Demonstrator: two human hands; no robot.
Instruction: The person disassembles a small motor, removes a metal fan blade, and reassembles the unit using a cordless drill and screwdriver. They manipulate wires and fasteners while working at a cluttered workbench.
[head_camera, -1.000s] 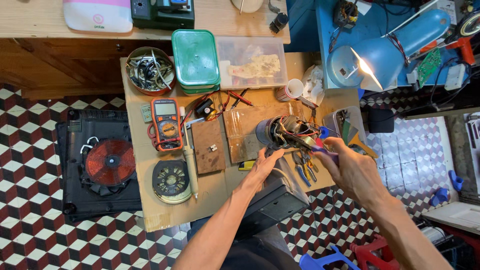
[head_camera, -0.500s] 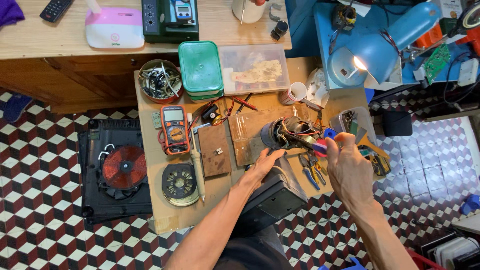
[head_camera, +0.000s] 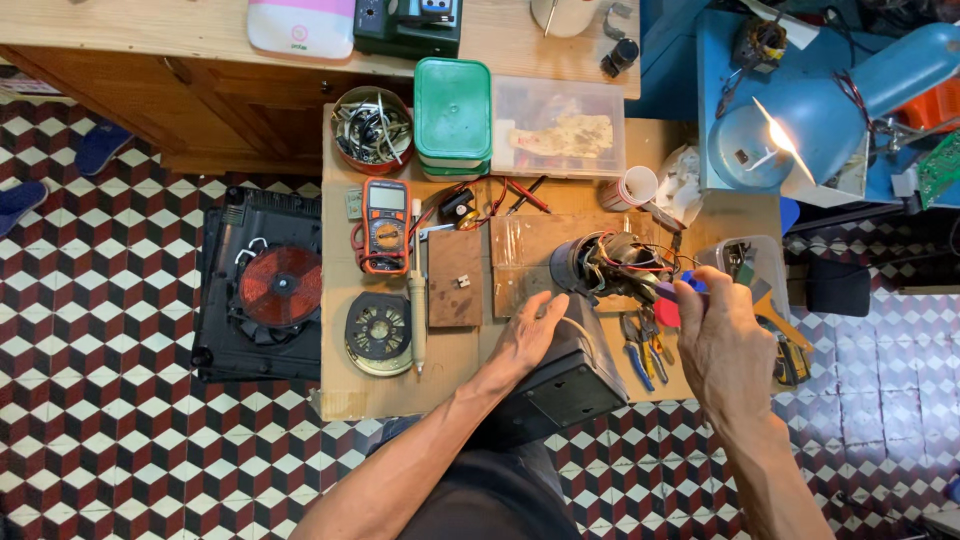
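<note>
1. My left hand (head_camera: 525, 335) lies flat on the black box (head_camera: 565, 375) at the table's (head_camera: 400, 395) near edge.
2. My right hand's (head_camera: 722, 345) fingers pinch a red-handled tool (head_camera: 668, 305), pointing left at the motor (head_camera: 600, 265).
3. Open floor near.

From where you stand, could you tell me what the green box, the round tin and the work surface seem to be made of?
The green box looks like plastic: even matte colour and soft rounded corners. The round tin, full of wire scraps, seems metal, with a thin reddish rim, though its finish is hard to judge. The work surface looks like brown cardboard: a dull, fibrous face and a ragged edge.
</note>
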